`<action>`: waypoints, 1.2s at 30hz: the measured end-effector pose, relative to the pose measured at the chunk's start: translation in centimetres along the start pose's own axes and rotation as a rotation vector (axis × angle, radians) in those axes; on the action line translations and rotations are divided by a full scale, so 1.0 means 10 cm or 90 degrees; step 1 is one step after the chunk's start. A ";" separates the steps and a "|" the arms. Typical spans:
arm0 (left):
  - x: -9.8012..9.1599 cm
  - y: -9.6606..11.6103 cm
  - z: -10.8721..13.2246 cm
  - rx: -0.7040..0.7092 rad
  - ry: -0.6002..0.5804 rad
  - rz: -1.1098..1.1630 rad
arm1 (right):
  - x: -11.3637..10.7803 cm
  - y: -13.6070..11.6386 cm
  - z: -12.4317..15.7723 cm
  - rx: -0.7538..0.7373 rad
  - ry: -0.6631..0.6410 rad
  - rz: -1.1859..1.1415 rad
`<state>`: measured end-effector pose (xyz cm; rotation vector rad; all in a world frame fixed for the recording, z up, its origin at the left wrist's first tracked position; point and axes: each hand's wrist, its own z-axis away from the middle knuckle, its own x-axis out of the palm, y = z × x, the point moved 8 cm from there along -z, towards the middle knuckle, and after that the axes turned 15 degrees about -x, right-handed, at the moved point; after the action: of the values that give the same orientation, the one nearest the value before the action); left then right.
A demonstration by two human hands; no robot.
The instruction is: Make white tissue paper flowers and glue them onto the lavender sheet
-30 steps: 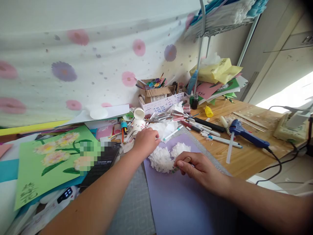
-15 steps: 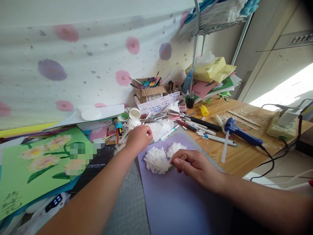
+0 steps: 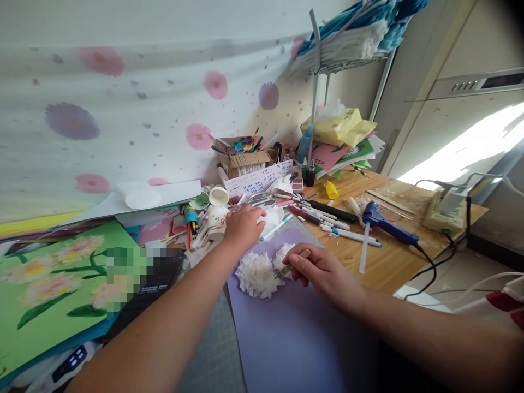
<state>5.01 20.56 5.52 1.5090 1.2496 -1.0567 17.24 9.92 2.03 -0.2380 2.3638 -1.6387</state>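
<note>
Two white tissue-paper flowers (image 3: pixel 257 274) lie on a lilac sheet of card (image 3: pixel 286 338) in front of me. My right hand (image 3: pixel 321 271) rests on the card just right of them, fingers closed on a thin green-tipped stick that points at the flowers. My left hand (image 3: pixel 243 227) reaches past the flowers into the clutter at the back, fingers curled over crumpled white tissue (image 3: pixel 273 217) beside a paper cup (image 3: pixel 217 222); what the fingers hold is hidden.
A blue glue gun (image 3: pixel 387 224) with a glue stick and cord lies on the wooden table to the right, with several pens (image 3: pixel 335 221). A green flower picture (image 3: pixel 53 278) and a black phone (image 3: pixel 153 286) lie left. A cardboard box (image 3: pixel 245 158) and stacked papers stand behind.
My left hand has moved a little further back into the clutter. The right hand's green-tipped stick now shows against the flowers. The view has swung to the right.
</note>
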 end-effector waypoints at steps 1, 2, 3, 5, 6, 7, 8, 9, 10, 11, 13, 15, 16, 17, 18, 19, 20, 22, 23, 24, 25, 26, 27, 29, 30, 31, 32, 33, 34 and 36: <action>0.03 0.08 -0.04 0.012 -0.002 0.002 | 0.00 0.00 0.00 0.002 -0.001 -0.004; 0.07 0.15 -0.09 0.023 -0.007 0.001 | 0.01 -0.01 0.00 0.004 -0.001 -0.010; 0.11 0.20 -0.13 0.032 -0.014 -0.003 | 0.01 0.00 0.00 0.006 -0.001 -0.018; 0.19 0.27 -0.21 0.045 -0.030 -0.012 | 0.01 0.01 -0.01 0.013 0.004 -0.032; 0.23 0.28 -0.24 0.049 -0.038 -0.017 | 0.00 0.02 -0.01 0.017 0.007 -0.036; 0.26 0.29 -0.27 0.052 -0.044 -0.020 | 0.00 0.03 -0.02 0.019 0.008 -0.038; 0.29 0.29 -0.29 0.052 -0.049 -0.022 | -0.01 0.04 -0.02 0.022 0.009 -0.041; 0.31 0.29 -0.31 0.051 -0.052 -0.022 | -0.01 0.04 -0.03 0.023 0.009 -0.043; 0.33 0.28 -0.33 0.047 -0.054 -0.022 | -0.02 0.05 -0.03 0.023 0.011 -0.047; 0.34 0.26 -0.35 0.042 -0.055 -0.021 | -0.02 0.05 -0.03 0.024 0.013 -0.052; 0.34 0.22 -0.37 0.028 -0.059 -0.013 | -0.03 0.06 -0.04 0.026 0.015 -0.059; 0.32 0.16 -0.39 0.011 -0.065 0.000 | -0.03 0.07 -0.04 0.030 0.016 -0.066; 0.30 0.12 -0.40 0.001 -0.066 0.009 | -0.03 0.08 -0.04 0.031 0.016 -0.069; 0.27 0.08 -0.40 -0.009 -0.067 0.020 | -0.03 0.09 -0.04 0.031 0.016 -0.072; 0.24 0.04 -0.40 -0.020 -0.069 0.032 | -0.03 0.10 -0.05 0.030 0.017 -0.074; 0.21 0.00 -0.39 -0.031 -0.070 0.045 | -0.03 0.10 -0.05 0.029 0.017 -0.077; 0.18 -0.05 -0.39 -0.043 -0.073 0.059 | -0.03 0.11 -0.05 0.028 0.017 -0.079; 0.13 -0.13 -0.36 -0.066 -0.078 0.092 | -0.02 0.12 -0.05 0.026 0.020 -0.082; 0.10 -0.18 -0.34 -0.078 -0.080 0.108 | -0.02 0.13 -0.05 0.024 0.020 -0.081; 0.08 -0.22 -0.33 -0.089 -0.079 0.124 | -0.02 0.12 -0.05 0.022 0.019 -0.076; 0.07 -0.27 -0.31 -0.099 -0.076 0.139 | -0.01 0.12 -0.04 0.020 0.016 -0.070; 0.05 -0.31 -0.29 -0.109 -0.071 0.152 | -0.01 0.12 -0.04 0.018 0.013 -0.064; 0.05 -0.36 -0.27 -0.118 -0.065 0.163 | 0.00 0.11 -0.04 0.019 0.007 -0.056; 0.04 -0.45 -0.23 -0.132 -0.048 0.180 | 0.00 0.08 -0.03 0.011 -0.010 -0.027; 0.05 -0.50 -0.21 -0.138 -0.037 0.186 | 0.01 0.06 -0.04 -0.002 -0.022 -0.006; 0.05 -0.54 -0.18 -0.143 -0.025 0.191 | 0.01 0.02 -0.04 -0.021 -0.034 0.019; 0.05 -0.57 -0.15 -0.148 -0.012 0.194 | 0.02 -0.01 -0.04 -0.040 -0.045 0.044; 0.05 -0.60 -0.11 -0.152 0.000 0.195 | 0.02 -0.04 -0.05 -0.057 -0.054 0.063; 0.04 -0.63 -0.08 -0.156 0.011 0.195 | 0.03 -0.07 -0.04 -0.067 -0.062 0.076; 0.01 -0.67 -0.01 -0.158 0.025 0.190 | 0.04 -0.08 -0.03 -0.069 -0.076 0.089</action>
<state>-1.60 21.40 4.69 1.4721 1.0950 -0.6562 16.72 9.81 2.89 -0.1814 2.3254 -1.3977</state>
